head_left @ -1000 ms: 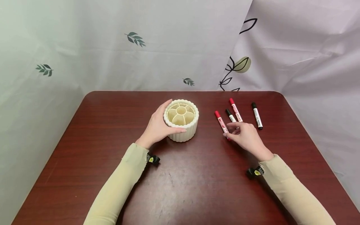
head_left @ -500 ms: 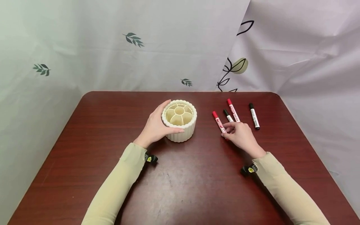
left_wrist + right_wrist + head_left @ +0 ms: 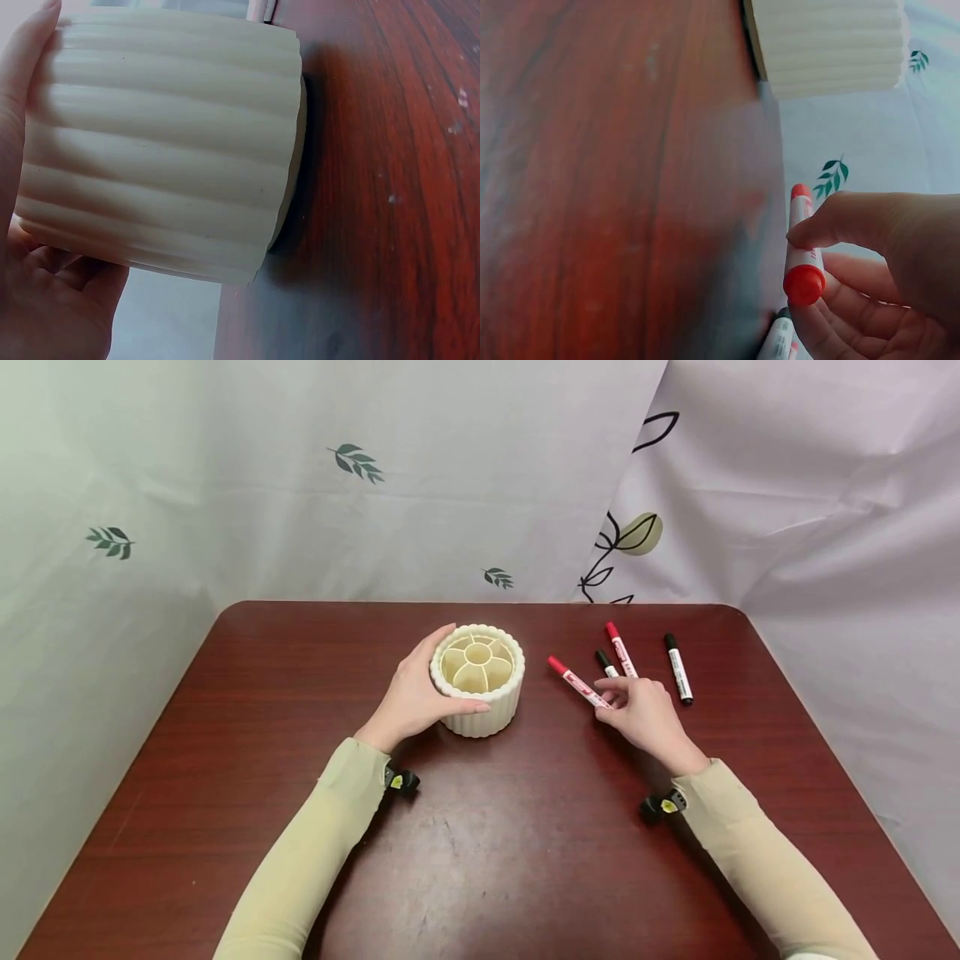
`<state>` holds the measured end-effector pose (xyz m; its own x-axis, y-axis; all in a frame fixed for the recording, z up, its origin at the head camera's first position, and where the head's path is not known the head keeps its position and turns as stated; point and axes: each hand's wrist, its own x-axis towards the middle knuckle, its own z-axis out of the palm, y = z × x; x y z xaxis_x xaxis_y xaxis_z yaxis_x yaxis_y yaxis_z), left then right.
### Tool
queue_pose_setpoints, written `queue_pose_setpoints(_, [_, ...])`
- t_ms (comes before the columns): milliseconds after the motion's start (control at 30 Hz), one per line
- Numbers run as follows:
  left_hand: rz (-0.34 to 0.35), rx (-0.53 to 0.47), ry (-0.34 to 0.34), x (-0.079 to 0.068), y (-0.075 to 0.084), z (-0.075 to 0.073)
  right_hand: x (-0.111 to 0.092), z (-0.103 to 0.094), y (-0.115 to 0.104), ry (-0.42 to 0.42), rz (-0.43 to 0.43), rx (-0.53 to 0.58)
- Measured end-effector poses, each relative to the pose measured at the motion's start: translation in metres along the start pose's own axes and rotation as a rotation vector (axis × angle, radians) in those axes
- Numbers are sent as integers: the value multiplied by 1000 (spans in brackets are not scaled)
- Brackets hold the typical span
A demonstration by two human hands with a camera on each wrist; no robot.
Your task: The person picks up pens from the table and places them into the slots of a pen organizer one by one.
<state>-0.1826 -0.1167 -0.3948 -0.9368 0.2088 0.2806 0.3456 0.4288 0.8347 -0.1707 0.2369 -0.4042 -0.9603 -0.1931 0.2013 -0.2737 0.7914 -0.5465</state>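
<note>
A cream, ribbed round pen holder (image 3: 487,714) with petal-shaped compartments stands upright on the table. My left hand (image 3: 415,693) grips its left side, thumb across the front and fingers round the back. In the left wrist view the ribbed wall of the pen holder (image 3: 161,142) fills much of the picture. To the right, my right hand (image 3: 641,714) pinches a red-capped white marker (image 3: 577,685) near its rear end, the cap pointing up and left toward the holder. The right wrist view shows the thumb of the right hand (image 3: 870,262) pressed on the barrel of this marker (image 3: 805,259).
Beyond the right hand lie a second red-capped marker (image 3: 621,649) and a black-capped marker (image 3: 605,662), partly hidden by the fingers. Another black-capped marker (image 3: 679,668) lies farther right. The dark red table (image 3: 480,860) ends at a pale curtain (image 3: 420,527) behind.
The right hand has taken hold of the near red-capped marker and swung its cap end leftward, toward the pen holder. The left hand keeps its grip on the holder.
</note>
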Motion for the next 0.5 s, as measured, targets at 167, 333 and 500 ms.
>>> queue_pose_setpoints(167, [9, -1, 2, 0, -1, 0, 3, 0, -3, 27, -50, 13])
queue_pose_setpoints(333, [19, -5, 1, 1, -3, 1, 5, -1, -3, 85, -110, 38])
queue_pose_setpoints(500, [20, 2, -1, 2, -3, 1, 7, -1, -3, 127, -123, 59])
